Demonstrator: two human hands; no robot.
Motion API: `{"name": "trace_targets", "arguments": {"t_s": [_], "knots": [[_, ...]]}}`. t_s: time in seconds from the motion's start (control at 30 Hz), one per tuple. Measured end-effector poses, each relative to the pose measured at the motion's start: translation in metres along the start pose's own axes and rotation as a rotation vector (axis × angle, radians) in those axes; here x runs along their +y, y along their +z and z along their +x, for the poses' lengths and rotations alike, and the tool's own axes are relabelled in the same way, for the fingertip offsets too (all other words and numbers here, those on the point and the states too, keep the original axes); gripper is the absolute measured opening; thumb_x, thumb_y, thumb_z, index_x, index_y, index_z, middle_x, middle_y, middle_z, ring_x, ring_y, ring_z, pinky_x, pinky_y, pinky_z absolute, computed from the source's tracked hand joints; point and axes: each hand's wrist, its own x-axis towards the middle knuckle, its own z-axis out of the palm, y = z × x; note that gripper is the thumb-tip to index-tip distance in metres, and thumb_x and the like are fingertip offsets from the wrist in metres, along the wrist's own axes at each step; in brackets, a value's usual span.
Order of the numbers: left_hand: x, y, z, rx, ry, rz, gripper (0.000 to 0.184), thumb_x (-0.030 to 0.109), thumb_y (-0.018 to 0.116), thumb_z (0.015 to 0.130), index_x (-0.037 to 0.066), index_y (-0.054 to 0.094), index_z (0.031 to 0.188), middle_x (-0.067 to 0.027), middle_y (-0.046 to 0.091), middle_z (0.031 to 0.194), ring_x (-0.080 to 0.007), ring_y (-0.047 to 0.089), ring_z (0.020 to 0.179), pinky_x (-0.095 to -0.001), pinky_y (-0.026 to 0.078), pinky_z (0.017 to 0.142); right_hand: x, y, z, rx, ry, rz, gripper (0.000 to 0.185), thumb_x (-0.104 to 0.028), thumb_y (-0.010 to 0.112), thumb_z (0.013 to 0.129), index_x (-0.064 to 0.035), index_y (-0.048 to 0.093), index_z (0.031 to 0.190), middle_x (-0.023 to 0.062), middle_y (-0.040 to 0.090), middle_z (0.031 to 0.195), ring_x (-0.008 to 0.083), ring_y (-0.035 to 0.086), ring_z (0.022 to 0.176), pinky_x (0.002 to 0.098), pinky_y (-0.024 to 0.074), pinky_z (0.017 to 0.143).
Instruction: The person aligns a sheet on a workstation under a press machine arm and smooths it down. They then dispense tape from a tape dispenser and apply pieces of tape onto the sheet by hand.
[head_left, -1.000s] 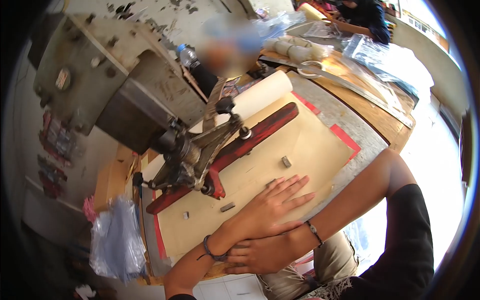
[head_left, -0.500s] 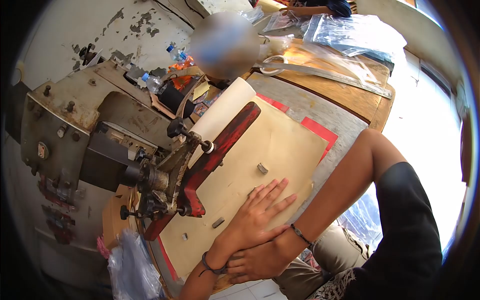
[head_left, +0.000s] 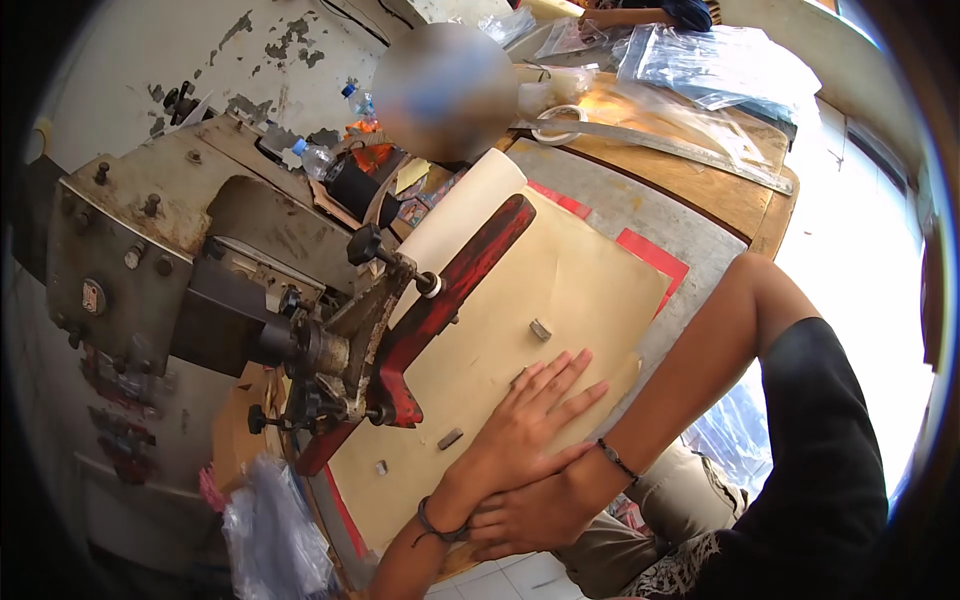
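Observation:
My left hand (head_left: 535, 420) lies flat, palm down, with fingers spread on a large tan sheet (head_left: 585, 275). A small grey block (head_left: 540, 330) sits just beyond its fingertips, and another is partly covered by its fingers. Two more small blocks, one dark grey (head_left: 450, 438) and one lighter (head_left: 381, 467), lie on the sheet left of the hand. My right hand (head_left: 535, 515) reaches across below it, its fingers stretched towards my left wrist and resting against it. Neither hand holds an object. Red sheet edges (head_left: 655, 262) show from under the tan sheet.
A metal machine (head_left: 130, 240) stands at left, its red bar (head_left: 455, 290) over the sheet. A white roll (head_left: 465, 205) lies behind the bar. Bottles (head_left: 315, 158), a metal ruler (head_left: 680, 150) and plastic bags (head_left: 715, 65) are farther back. Another person's arm (head_left: 630, 17) is at the top.
The whole view has shifted slightly, so the scene appears a little farther right and up. Both hands keep the same pose on the sheet, and the blocks have not visibly moved.

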Motion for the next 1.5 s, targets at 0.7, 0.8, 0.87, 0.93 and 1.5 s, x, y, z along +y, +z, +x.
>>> {"name": "trace_targets", "arguments": {"t_s": [0.7, 0.8, 0.87, 0.93, 1.5], "knots": [[-0.005, 0.007, -0.004, 0.037, 0.027, 0.043, 0.063, 0.042, 0.058, 0.096, 0.019, 0.042, 0.152, -0.0162, 0.027, 0.162, -0.0353, 0.030, 0.147, -0.0501, 0.025, 0.119, 0.001, 0.001, 0.002, 0.038, -0.052, 0.045, 0.053, -0.032, 0.067, 0.087, -0.0063, 0.058, 0.132, 0.0169, 0.057, 0.133, 0.0335, 0.053, 0.126, 0.0469, 0.0401, 0.109], [-0.005, 0.006, -0.002, 0.050, 0.032, 0.044, 0.063, 0.043, 0.059, 0.095, 0.019, 0.043, 0.152, -0.0166, 0.028, 0.162, -0.0361, 0.031, 0.146, -0.0500, 0.025, 0.118, 0.000, 0.008, 0.004, -0.047, -0.028, 0.143, 0.054, -0.021, 0.055, 0.090, -0.0027, 0.048, 0.140, 0.0171, 0.053, 0.135, 0.0325, 0.050, 0.128, 0.0457, 0.0373, 0.111], [-0.004, 0.005, -0.002, 0.052, 0.035, 0.042, 0.063, 0.043, 0.059, 0.095, 0.019, 0.043, 0.151, -0.0167, 0.029, 0.161, -0.0367, 0.033, 0.146, -0.0500, 0.026, 0.118, 0.000, 0.012, 0.005, -0.108, -0.007, 0.197, 0.056, -0.013, 0.048, 0.092, -0.0003, 0.042, 0.146, 0.0172, 0.051, 0.136, 0.0319, 0.048, 0.130, 0.0450, 0.0354, 0.113], [-0.006, 0.006, -0.006, 0.073, 0.036, 0.072, 0.063, 0.043, 0.058, 0.095, 0.019, 0.042, 0.152, -0.0169, 0.030, 0.161, -0.0366, 0.033, 0.145, -0.0502, 0.026, 0.118, 0.001, 0.018, 0.008, 0.077, -0.027, 0.143, 0.051, -0.015, 0.050, 0.091, -0.0012, 0.048, 0.140, 0.0179, 0.052, 0.128, 0.0323, 0.049, 0.126, 0.0462, 0.0371, 0.109], [-0.010, 0.017, -0.003, 0.155, 0.079, 0.004, 0.062, 0.040, 0.064, 0.092, 0.014, 0.050, 0.146, -0.0167, 0.033, 0.159, -0.0367, 0.033, 0.145, -0.0496, 0.027, 0.118, 0.001, -0.006, 0.006, -0.119, 0.006, 0.125, 0.053, -0.018, 0.053, 0.090, -0.0065, 0.048, 0.141, 0.0143, 0.052, 0.130, 0.0289, 0.050, 0.125, 0.0409, 0.0381, 0.108]]}}
